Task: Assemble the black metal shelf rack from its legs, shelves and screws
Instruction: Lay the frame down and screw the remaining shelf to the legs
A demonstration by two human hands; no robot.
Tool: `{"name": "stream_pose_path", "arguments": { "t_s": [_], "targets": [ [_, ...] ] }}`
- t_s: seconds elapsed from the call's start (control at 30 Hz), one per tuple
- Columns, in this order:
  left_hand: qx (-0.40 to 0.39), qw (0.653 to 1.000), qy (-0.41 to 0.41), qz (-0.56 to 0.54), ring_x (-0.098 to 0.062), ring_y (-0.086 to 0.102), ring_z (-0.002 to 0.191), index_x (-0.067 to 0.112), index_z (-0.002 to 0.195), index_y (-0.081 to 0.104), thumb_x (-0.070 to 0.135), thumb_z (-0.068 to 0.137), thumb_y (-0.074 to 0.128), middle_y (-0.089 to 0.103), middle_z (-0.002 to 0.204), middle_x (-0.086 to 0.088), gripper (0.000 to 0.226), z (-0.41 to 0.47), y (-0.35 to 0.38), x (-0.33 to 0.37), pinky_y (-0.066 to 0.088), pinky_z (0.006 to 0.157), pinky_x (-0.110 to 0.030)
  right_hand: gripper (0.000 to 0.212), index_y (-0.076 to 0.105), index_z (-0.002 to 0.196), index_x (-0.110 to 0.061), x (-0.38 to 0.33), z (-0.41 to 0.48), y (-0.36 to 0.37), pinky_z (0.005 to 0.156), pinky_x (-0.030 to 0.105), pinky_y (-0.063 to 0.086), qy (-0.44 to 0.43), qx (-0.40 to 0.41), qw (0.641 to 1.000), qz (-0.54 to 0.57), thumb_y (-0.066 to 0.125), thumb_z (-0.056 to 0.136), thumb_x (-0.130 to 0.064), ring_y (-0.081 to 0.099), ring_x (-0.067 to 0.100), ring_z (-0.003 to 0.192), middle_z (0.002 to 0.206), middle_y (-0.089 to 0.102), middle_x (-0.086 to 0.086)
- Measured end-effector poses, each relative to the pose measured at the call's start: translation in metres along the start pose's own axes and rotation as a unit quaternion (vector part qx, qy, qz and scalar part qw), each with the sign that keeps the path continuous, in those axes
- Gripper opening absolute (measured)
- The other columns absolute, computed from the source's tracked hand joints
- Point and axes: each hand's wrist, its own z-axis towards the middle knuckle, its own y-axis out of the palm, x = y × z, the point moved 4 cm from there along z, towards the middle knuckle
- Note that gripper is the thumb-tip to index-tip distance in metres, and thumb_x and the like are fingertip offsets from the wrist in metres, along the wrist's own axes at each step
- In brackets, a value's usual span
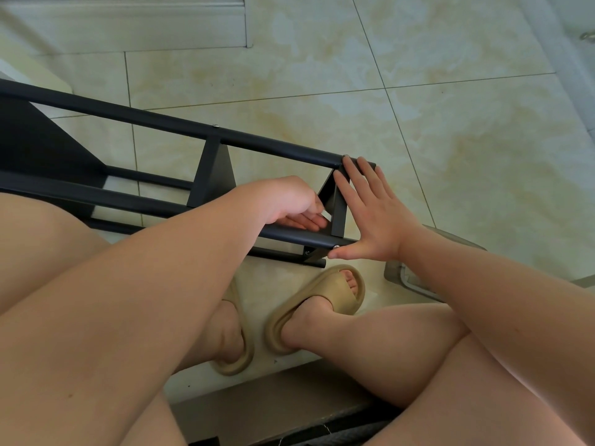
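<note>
A pale tiled floor [418, 107] is seen from above, and on it the black rack [214, 175] is laid on its side, running from the left edge of the view to the middle, just ahead of the seated person's knees. Its left part is cut off by the frame and partly covered by a thigh, so its full length cannot be judged. A grey object [399, 275] at the right is mostly hidden under the right forearm and cannot be identified. The far leg [161, 123] and near leg [128, 201] of the rack are joined by upright shelf panels, the end shelf [338, 210] lying between the two hands. The right hand [370, 214] is spread wide and flat against the rack's end, fingertips at the tip of the far leg and thumb at the tip of the near leg. The left hand [289, 204] is reached inside the rack beside the end shelf, its fingers laid along the near leg; whether anything small is held beneath them cannot be told. Tan slippers [322, 304] are worn below. A silver screw [336, 246] is seated by the thumb.
</note>
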Motion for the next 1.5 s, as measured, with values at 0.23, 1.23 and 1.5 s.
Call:
{"name": "stream_pose_path", "arguments": {
  "t_s": [0.23, 1.23, 1.5],
  "targets": [
    [-0.01, 0.993, 0.02, 0.117, -0.006, 0.072, 0.072, 0.018, 0.095, 0.062, 0.014, 0.104, 0.049, 0.075, 0.073, 0.007, 0.016, -0.006, -0.001, 0.004, 0.055, 0.073, -0.02, 0.136, -0.002, 0.161, -0.009, 0.0, 0.0, 0.0, 0.125, 0.053, -0.003, -0.001, 0.002, 1.0, 0.004, 0.025, 0.067, -0.103, -0.012, 0.036, 0.155, 0.168, -0.011, 0.016],
    [0.026, 0.915, 0.122, 0.383, -0.014, 0.064, 0.084, 0.023, 0.102, 0.072, 0.02, 0.095, 0.059, 0.068, 0.092, 0.004, 0.015, -0.01, -0.002, 0.018, 0.051, 0.07, -0.028, 0.134, -0.004, 0.161, -0.01, 0.0, 0.0, 0.0, 0.126, 0.052, -0.004, -0.001, 0.0, 1.0, 0.003, 0.028, 0.068, -0.102, -0.015, 0.035, 0.154, 0.168, -0.012, 0.015],
    [0.016, 0.999, 0.032, -0.021, -0.013, 0.073, 0.076, 0.006, 0.12, 0.057, 0.016, 0.1, 0.059, 0.073, 0.082, -0.003, 0.023, 0.001, 0.005, 0.004, 0.06, 0.068, -0.027, 0.135, -0.005, 0.161, -0.01, 0.0, 0.0, 0.0, 0.125, 0.052, -0.005, 0.002, -0.003, 1.0, 0.002, 0.028, 0.067, -0.102, -0.014, 0.035, 0.154, 0.168, -0.012, 0.015]
  ]
}}
